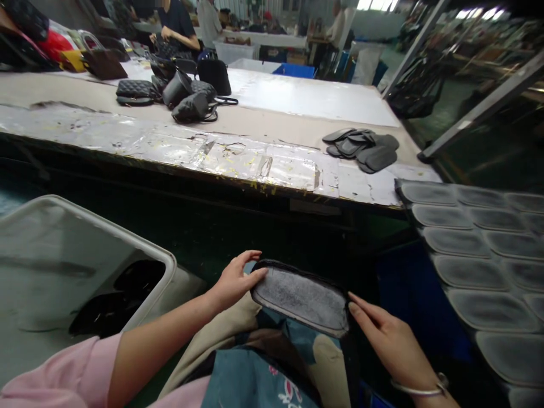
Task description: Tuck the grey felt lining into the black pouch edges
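Observation:
Above my lap is a black bag piece (302,300) with a flat grey oval face and a raised black rim. My left hand (242,277) grips its left end, thumb over the rim onto the grey face and fingers behind. At the opposite end, my right hand (378,328) pinches the rim between thumb and fingers. The underside of the piece is hidden. Beneath it, a blue-green apron (255,377) covers my lap.
A white bin (170,266) with black pieces inside stands at left. Grey oval pieces (361,148) and black bags (187,93) lie on the long worktable (276,127). Rows of oval panels (459,258) stand at right. A person (178,28) works across the table.

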A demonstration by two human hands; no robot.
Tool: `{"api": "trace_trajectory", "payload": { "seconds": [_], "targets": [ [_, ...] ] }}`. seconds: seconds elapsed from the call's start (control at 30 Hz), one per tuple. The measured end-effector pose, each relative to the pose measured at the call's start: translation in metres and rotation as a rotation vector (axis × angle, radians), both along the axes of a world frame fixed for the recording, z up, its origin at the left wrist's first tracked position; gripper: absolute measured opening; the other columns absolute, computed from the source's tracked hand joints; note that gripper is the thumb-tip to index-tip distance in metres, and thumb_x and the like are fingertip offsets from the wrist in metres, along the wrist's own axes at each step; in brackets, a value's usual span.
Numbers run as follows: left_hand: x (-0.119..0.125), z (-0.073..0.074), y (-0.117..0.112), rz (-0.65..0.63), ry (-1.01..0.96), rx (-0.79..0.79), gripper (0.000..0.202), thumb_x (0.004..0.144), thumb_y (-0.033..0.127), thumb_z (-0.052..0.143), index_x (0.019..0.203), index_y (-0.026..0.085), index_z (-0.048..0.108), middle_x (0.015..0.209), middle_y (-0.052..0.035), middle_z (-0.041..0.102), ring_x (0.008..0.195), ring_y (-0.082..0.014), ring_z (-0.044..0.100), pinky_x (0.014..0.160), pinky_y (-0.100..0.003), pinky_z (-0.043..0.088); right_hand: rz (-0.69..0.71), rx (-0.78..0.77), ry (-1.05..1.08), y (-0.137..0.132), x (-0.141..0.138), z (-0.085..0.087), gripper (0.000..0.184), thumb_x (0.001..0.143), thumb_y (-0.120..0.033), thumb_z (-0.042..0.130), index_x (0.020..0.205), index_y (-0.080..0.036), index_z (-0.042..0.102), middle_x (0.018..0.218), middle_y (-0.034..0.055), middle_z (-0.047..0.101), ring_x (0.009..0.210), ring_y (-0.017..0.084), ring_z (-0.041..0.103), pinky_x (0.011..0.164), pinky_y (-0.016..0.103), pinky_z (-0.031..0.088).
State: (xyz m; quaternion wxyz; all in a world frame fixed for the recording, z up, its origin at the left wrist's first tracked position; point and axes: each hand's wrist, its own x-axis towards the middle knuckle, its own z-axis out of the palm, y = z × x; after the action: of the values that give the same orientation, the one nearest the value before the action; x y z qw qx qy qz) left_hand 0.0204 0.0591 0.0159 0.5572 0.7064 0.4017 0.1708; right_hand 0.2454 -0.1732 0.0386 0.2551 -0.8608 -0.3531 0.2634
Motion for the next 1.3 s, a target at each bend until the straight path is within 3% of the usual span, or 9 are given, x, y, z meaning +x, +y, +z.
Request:
{"api": "trace_trajectory", "payload": {
  "seconds": [0.07, 0.13, 0.27, 0.37, 0.6, 0.8, 1.03, 1.3],
  "targets": [
    [0.007, 0.004, 0.013, -0.131, -0.033, 0.204, 0.044, 0.074, 0.036, 0.066, 0.116, 0.025, 0.061, 0.127, -0.0083, 0.055, 0.120, -0.0253, 0.047, 0.104, -0.040, 0.035, 0.026, 0.109, -0.118, 0.010, 0.006, 0.004, 0.051, 0.079, -0.051, 0.058, 0.123, -0.025, 0.058, 0.117, 0.0054, 0.064, 0.109, 0.025, 0.059, 0.096, 0.040, 0.046],
    [0.020, 0.007, 0.024, -0.331, -0.090, 0.313, 0.044, 0.076, 0.033, 0.065, 0.120, 0.028, 0.060, 0.129, -0.0072, 0.055, 0.123, -0.0246, 0.046, 0.106, -0.039, 0.031, 0.141, 0.208, -0.144, 0.026, 0.012, 0.004, 0.054, 0.079, -0.048, 0.060, 0.128, -0.025, 0.054, 0.124, 0.0056, 0.060, 0.114, 0.023, 0.055, 0.101, 0.040, 0.042],
    [0.047, 0.012, 0.039, -0.703, -0.118, 0.340, 0.037, 0.079, 0.028, 0.062, 0.115, 0.030, 0.064, 0.117, -0.0069, 0.064, 0.110, -0.0248, 0.057, 0.098, -0.038, 0.039, 0.402, 0.239, 0.012, 0.058, 0.018, -0.003, 0.045, 0.083, -0.038, 0.058, 0.127, -0.027, 0.054, 0.125, 0.0052, 0.058, 0.113, 0.021, 0.055, 0.099, 0.038, 0.044],
    [0.057, 0.014, 0.042, -0.837, -0.141, 0.291, 0.034, 0.081, 0.024, 0.057, 0.113, 0.031, 0.065, 0.112, -0.0066, 0.067, 0.104, -0.0238, 0.060, 0.094, -0.036, 0.041, 0.496, 0.199, 0.152, 0.069, 0.020, -0.009, 0.038, 0.087, -0.034, 0.054, 0.125, -0.029, 0.056, 0.122, 0.0036, 0.060, 0.111, 0.018, 0.056, 0.097, 0.034, 0.045],
    [0.054, 0.009, 0.041, -0.902, -0.159, 0.271, 0.034, 0.089, 0.021, 0.045, 0.115, 0.028, 0.064, 0.114, -0.0085, 0.066, 0.105, -0.0220, 0.060, 0.094, -0.035, 0.043, 0.588, 0.198, 0.158, 0.065, 0.025, -0.013, 0.033, 0.091, -0.028, 0.046, 0.121, -0.031, 0.059, 0.121, 0.0027, 0.060, 0.108, 0.016, 0.058, 0.095, 0.030, 0.047],
    [0.056, 0.006, 0.046, -1.044, -0.192, 0.516, 0.035, 0.088, 0.013, 0.041, 0.117, 0.018, 0.062, 0.113, -0.0115, 0.066, 0.104, -0.0202, 0.060, 0.095, -0.037, 0.042, 0.778, 0.223, -0.027, 0.063, 0.032, -0.014, 0.042, 0.092, -0.016, 0.041, 0.128, -0.033, 0.052, 0.123, 0.0023, 0.057, 0.110, 0.014, 0.056, 0.094, 0.028, 0.049],
    [0.056, 0.016, 0.045, -1.166, -0.005, 0.679, 0.053, 0.081, 0.006, 0.044, 0.131, 0.023, 0.050, 0.123, -0.0090, 0.058, 0.104, -0.0212, 0.056, 0.091, -0.035, 0.044, 0.902, 0.127, -0.117, 0.069, 0.031, -0.005, 0.053, 0.090, -0.010, 0.035, 0.137, -0.034, 0.040, 0.124, 0.0055, 0.052, 0.107, 0.015, 0.055, 0.088, 0.029, 0.052],
    [0.057, 0.015, 0.042, -1.163, -0.029, 0.703, 0.049, 0.079, 0.006, 0.047, 0.123, 0.024, 0.058, 0.117, -0.0097, 0.059, 0.111, -0.0239, 0.051, 0.096, -0.037, 0.043, 0.963, 0.106, -0.316, 0.069, 0.022, 0.004, 0.053, 0.089, -0.007, 0.030, 0.135, -0.029, 0.045, 0.124, 0.0078, 0.054, 0.111, 0.020, 0.052, 0.086, 0.035, 0.054]
  ]
}}
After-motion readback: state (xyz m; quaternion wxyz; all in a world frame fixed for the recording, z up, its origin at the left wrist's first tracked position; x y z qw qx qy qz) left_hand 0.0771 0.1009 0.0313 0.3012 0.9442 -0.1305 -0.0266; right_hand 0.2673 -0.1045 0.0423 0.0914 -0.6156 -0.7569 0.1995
